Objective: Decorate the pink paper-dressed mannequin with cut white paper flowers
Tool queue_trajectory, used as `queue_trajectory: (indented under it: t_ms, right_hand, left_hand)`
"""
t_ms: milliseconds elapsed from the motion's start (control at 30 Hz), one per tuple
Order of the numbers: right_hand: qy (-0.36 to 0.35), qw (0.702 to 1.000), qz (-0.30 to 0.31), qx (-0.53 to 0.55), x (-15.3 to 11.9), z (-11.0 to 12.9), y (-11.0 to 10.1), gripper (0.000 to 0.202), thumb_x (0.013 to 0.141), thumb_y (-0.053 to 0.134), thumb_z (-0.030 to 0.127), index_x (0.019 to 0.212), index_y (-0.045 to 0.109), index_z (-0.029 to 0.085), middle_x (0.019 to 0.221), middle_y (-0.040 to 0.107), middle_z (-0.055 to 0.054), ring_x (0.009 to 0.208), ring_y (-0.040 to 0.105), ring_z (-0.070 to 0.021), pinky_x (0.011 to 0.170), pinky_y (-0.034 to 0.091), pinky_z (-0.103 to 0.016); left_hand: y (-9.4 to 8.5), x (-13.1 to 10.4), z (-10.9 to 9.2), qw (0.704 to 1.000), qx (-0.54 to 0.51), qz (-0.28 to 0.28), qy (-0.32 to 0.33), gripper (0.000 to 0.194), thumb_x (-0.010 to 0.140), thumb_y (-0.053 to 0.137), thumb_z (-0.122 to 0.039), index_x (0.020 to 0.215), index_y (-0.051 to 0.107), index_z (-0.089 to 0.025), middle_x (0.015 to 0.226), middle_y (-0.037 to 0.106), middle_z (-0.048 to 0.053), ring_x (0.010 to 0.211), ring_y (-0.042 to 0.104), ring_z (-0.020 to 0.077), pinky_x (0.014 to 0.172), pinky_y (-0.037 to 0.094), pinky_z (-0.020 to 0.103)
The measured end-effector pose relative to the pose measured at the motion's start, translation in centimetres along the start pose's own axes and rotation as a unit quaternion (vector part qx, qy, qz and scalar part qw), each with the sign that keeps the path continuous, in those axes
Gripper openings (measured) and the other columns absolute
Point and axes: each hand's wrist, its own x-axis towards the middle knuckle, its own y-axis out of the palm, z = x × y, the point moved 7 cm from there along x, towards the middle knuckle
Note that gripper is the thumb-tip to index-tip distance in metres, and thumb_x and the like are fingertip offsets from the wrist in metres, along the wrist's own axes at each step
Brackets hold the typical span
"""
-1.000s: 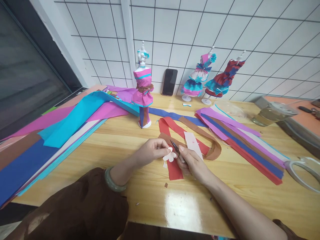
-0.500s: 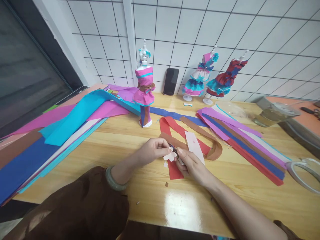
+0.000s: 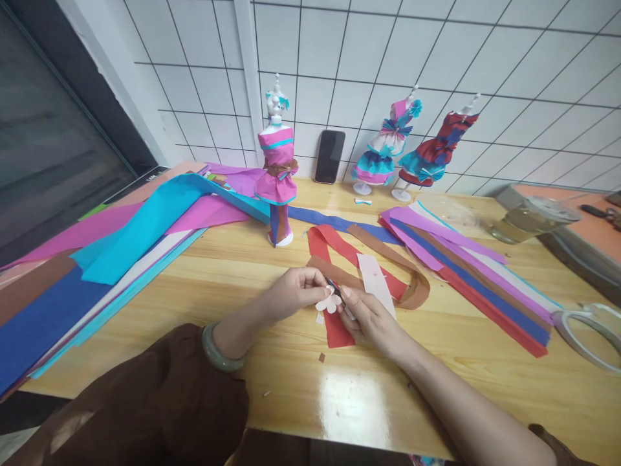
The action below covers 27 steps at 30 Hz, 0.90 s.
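Pinched between the fingers of my left hand (image 3: 301, 290) is a small pale pink paper flower (image 3: 330, 302) with rounded petals. My right hand (image 3: 369, 318) grips a pair of small scissors (image 3: 334, 285), whose dark blades lie against the top of the flower. The scissors' handles are mostly covered by my fingers. Beneath the hands, a red crepe paper strip (image 3: 339, 331) lies on the wooden table, with a pale pink strip (image 3: 376, 279) and a brown strip (image 3: 416, 285) to the right. A tiny pale scrap (image 3: 319, 318) sits below the flower.
A mannequin in a pink paper dress (image 3: 276, 162) stands ahead; two dressed mannequins (image 3: 385, 149) are farther right. A phone (image 3: 330, 156) leans on the tiled wall. Coloured paper (image 3: 140, 226) spreads left, more strips (image 3: 475, 285) right, near a tape roll (image 3: 582, 336) and a cup (image 3: 531, 220).
The view has shifted very slightly. The scissors' blades show a little more above the flower; both hands keep nearly the same position.
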Motion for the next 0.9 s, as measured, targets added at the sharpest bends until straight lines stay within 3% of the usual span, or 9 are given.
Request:
queue_trajectory:
  t_ms: [267,433,633,767,900]
  right_hand:
    - [0.004,0.999,-0.033,0.031,0.2,-0.3,-0.7,0.046,0.085,0.031,0.059,0.068,0.043,0.018,0.046,0.03,0.007,0.041,0.025,-0.0073,0.04,0.021,-0.022]
    - [0.005,0.988,-0.1,0.115,0.4,-1.1,-3.0,0.044,0.085,0.034,0.057,0.081,0.051,0.017,0.047,0.024,0.008,0.039,0.019,-0.0062,0.036,0.015,-0.021]
    - [0.001,0.983,-0.158,0.095,0.2,-0.2,-5.5,0.042,0.083,0.037,0.058,0.091,0.05,0.019,0.05,0.025,0.008,0.039,0.02,-0.0071,0.036,0.015,-0.021]
    - [0.024,0.983,-0.182,0.016,-0.3,0.8,-6.3,0.04,0.081,0.041,0.059,0.086,0.048,0.019,0.053,0.027,0.007,0.042,0.024,-0.0073,0.039,0.02,-0.021]
    - [0.046,0.96,-0.186,-0.203,-1.4,1.8,-7.9,0.043,0.077,0.043,0.061,0.07,0.048,0.019,0.058,0.046,0.002,0.05,0.043,-0.0112,0.046,0.032,-0.023]
  left_hand:
    - [-0.1,0.0,-0.2,1.0,0.008,-0.002,0.002,0.021,0.071,0.064,-0.03,0.065,0.054,-0.012,0.069,0.064,0.006,0.067,0.057,0.0139,0.064,0.041,0.026]
    - [-1.3,0.3,0.6,0.998,-0.019,-0.051,-0.013,0.022,0.069,0.067,-0.032,0.071,0.058,-0.011,0.068,0.062,0.004,0.061,0.056,0.0104,0.064,0.042,0.025]
    - [-2.0,0.1,1.4,0.991,-0.093,-0.082,-0.049,0.028,0.069,0.067,-0.036,0.075,0.061,-0.009,0.078,0.065,0.01,0.07,0.062,0.0148,0.068,0.047,0.028]
    - [-2.1,0.0,1.5,0.989,-0.105,-0.083,-0.057,0.031,0.071,0.066,-0.038,0.082,0.062,-0.008,0.082,0.066,0.012,0.071,0.064,0.0161,0.067,0.049,0.026]
    - [-2.3,0.0,1.7,0.988,-0.106,-0.095,-0.056,0.03,0.072,0.065,-0.036,0.084,0.062,-0.009,0.084,0.066,0.013,0.072,0.064,0.0155,0.066,0.05,0.025]
